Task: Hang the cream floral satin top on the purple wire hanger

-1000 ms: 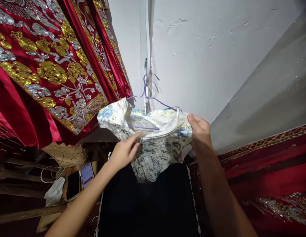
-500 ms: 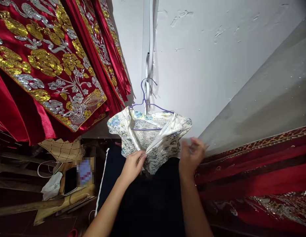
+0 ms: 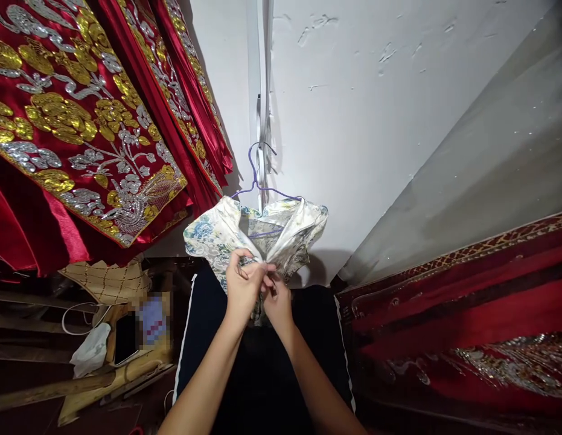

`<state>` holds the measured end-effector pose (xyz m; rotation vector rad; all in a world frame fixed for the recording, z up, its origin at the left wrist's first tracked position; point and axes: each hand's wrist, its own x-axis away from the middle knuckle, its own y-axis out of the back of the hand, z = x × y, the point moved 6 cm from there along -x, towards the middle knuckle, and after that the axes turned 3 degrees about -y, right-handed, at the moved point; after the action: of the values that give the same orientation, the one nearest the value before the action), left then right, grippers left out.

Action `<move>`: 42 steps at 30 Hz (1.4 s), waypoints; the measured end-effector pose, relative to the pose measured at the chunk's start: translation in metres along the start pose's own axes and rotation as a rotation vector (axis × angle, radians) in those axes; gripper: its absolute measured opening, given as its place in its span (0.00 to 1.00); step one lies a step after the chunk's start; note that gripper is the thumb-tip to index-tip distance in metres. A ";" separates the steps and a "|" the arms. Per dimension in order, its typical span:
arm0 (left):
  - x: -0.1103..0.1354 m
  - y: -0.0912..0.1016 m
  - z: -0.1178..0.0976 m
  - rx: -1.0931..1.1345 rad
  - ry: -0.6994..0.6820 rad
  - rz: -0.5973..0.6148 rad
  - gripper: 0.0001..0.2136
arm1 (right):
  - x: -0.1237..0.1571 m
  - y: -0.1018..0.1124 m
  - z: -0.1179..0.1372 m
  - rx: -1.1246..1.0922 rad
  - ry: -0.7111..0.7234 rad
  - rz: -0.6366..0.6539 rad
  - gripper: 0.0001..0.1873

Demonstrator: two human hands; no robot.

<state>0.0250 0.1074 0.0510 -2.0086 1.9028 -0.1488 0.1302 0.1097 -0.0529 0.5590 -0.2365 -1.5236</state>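
A short-sleeved floral shirt point(image 3: 208, 234), white with blue and yellow flowers, hangs on a thin purple hanger point(image 3: 255, 175). Both its front edges come together in a V below the collar. At the bottom of that V, my left hand point(image 3: 244, 284) pinches the fabric edge. Close beside it, my right hand point(image 3: 277, 299) has its fingers closed on the other front edge, the fingertips of the two hands meeting. Any fastener between them is hidden by the fingers. The lower part of the shirt lies behind my hands and wrists.
Red garments with gold and silver embroidery point(image 3: 127, 151) hang at upper left. More red beaded cloth point(image 3: 443, 320) lies at right. A phone point(image 3: 127, 339) and a crumpled white bag point(image 3: 91, 350) rest on a wooden seat point(image 3: 72, 399). Behind is a white wall point(image 3: 353, 121).
My right hand has come in from the right of the shirt to join the left hand at the front edges. The shirt's right front edge is drawn inward. The view has shifted slightly.
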 end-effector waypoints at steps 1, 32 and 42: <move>-0.008 -0.002 -0.013 0.027 -0.046 -0.035 0.22 | -0.002 -0.001 -0.003 -0.007 -0.024 -0.046 0.10; -0.041 -0.019 -0.077 -0.294 -0.431 0.054 0.14 | -0.099 0.124 0.169 0.274 0.547 0.069 0.07; -0.043 -0.004 0.001 -0.599 -0.153 0.269 0.22 | -0.096 0.181 0.181 0.027 0.602 -0.260 0.06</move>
<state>0.0259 0.1494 0.0589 -1.9868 2.2701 0.7016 0.1956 0.1591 0.2079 1.0703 0.2911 -1.5268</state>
